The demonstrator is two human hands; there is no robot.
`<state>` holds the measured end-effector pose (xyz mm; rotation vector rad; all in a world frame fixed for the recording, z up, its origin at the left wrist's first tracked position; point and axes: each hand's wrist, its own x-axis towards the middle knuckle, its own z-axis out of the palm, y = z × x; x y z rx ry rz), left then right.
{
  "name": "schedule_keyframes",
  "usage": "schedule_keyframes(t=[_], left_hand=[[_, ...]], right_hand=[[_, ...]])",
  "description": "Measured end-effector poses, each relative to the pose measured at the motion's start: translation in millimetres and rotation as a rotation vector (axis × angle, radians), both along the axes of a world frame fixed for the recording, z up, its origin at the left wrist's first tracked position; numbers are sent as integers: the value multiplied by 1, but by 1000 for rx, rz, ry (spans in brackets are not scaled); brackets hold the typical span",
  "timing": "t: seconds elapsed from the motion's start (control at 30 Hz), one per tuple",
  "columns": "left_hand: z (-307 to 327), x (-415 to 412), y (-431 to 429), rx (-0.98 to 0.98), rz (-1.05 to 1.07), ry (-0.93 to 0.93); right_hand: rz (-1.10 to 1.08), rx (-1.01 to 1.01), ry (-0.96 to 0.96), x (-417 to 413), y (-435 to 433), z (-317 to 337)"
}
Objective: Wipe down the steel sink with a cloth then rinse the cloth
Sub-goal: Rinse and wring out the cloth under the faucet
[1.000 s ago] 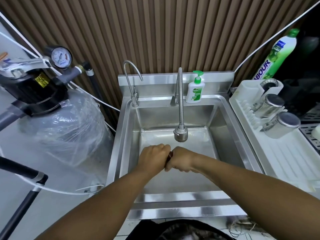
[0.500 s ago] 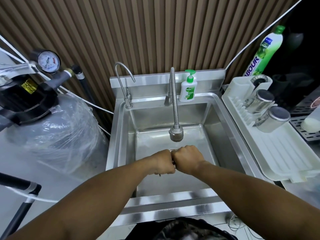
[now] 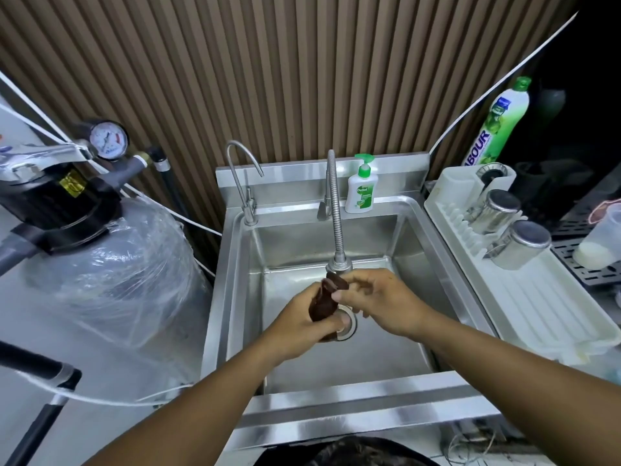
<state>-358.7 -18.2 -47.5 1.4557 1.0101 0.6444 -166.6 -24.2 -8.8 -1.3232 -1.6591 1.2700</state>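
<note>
At the far left a tank wrapped in clear plastic (image 3: 114, 284) stands under a pressure gauge (image 3: 107, 140), before a wall of brown vertical slats (image 3: 302, 79). In the middle is the steel sink (image 3: 416, 250), where the left hand (image 3: 302, 322) is closed around a dark brown cloth (image 3: 324, 302) just under the flexible faucet (image 3: 337, 264), and the right hand (image 3: 379, 302) pinches its top end with thumb and forefinger. At the right, a white dish rack (image 3: 537, 317) holds two steel cups (image 3: 517, 243)

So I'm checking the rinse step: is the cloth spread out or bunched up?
Bunched up. The dark cloth is a twisted wad gripped by the left hand, its top pinched by the right hand under the faucet head.
</note>
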Motion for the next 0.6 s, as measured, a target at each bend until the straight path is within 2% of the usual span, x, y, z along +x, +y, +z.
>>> schedule_keyframes(t=[0.13,0.3,0.47,0.6], left_hand=[[39,-8,1,92,161,-135],[76,-11,5,194,328,-276],[94,-12,8,303,443,-268],[101,-12,13,288,544,-315]], right_hand=[[4,53,24,-12,3,26],[-65,-32,236,-22,13,57],[-86,-76,399,-25,19,79],[-114,-94,477,-21,22,91]])
